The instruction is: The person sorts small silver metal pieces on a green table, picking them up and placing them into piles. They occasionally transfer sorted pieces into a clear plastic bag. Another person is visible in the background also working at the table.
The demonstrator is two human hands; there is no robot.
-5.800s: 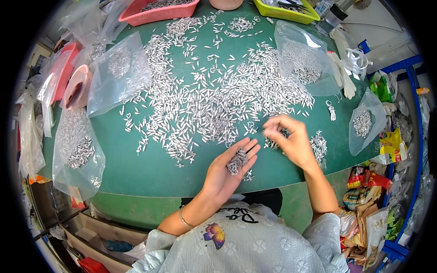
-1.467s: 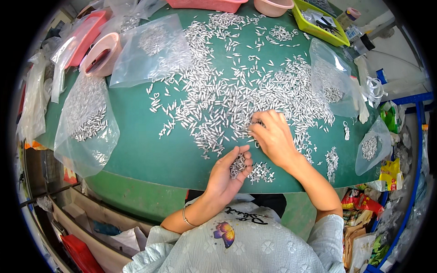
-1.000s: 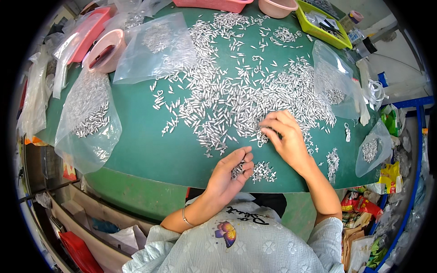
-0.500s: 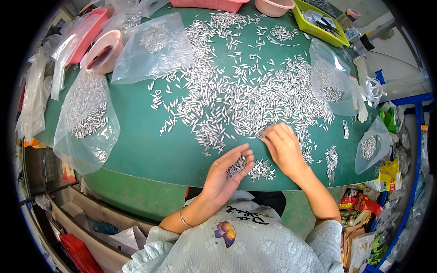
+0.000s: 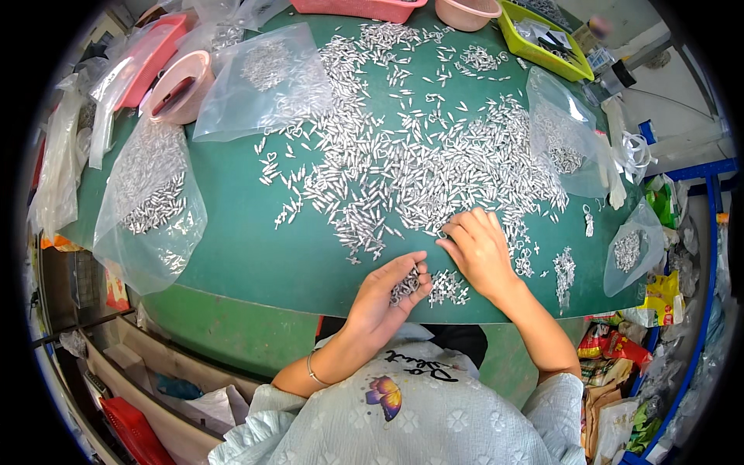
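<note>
Cupped at the table's near edge, my left hand (image 5: 380,294) holds a handful of small dark-silver metal pieces (image 5: 404,287) in its curled fingers. My right hand (image 5: 482,249) rests at the near edge of a wide spread of small silver metal pieces (image 5: 434,174), many slim and pointed. Its thumb and forefinger are pinched together over the pile; what is between them is too small to make out. Between and below the two hands lies a little heap of cross-shaped silver pieces (image 5: 448,287).
Clear plastic bags of metal pieces lie at the left (image 5: 151,205), back left (image 5: 267,81), right (image 5: 566,139) and far right (image 5: 634,248) of the green table (image 5: 240,256). Along the back stand a pink bowl (image 5: 469,12) and a yellow-green basket (image 5: 542,46). Another pink bowl (image 5: 186,101) holds a phone.
My right hand has shifted slightly left and its fingers have drawn in at the pile's edge. The left hand keeps its handful, almost unmoved.
</note>
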